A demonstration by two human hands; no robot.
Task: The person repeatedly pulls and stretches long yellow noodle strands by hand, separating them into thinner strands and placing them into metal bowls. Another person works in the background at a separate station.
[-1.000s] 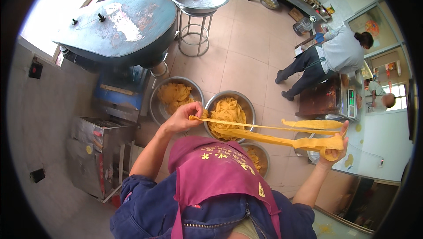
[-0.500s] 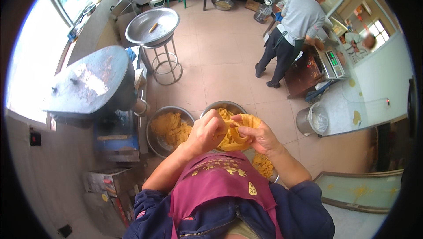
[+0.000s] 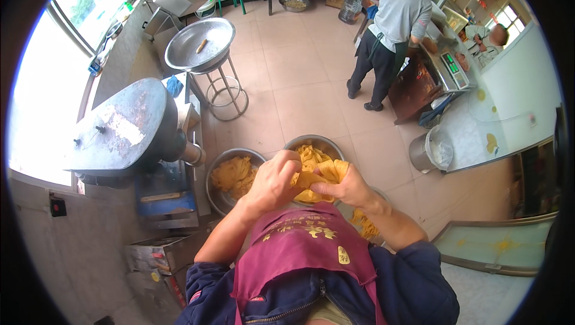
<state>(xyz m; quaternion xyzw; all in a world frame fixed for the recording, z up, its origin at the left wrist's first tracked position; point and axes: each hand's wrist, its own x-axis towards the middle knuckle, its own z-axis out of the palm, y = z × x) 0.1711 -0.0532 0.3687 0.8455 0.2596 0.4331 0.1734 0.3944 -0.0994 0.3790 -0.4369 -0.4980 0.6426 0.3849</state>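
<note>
1. We see the yellow strip (image 3: 335,170) bunched short between both hands, above the middle metal bowl (image 3: 326,141); a second ago, yellow lengths were stretched wide between them.
2. The left hand (image 3: 272,184) is curled, pinching the strip, its fingertips partly hidden; the right hand (image 3: 353,190) grasps a folded loop of it, thumb on top.
3. We judge that handling has passed from drawing out to close gathering; since half a second ago, the grip differs little.
</note>
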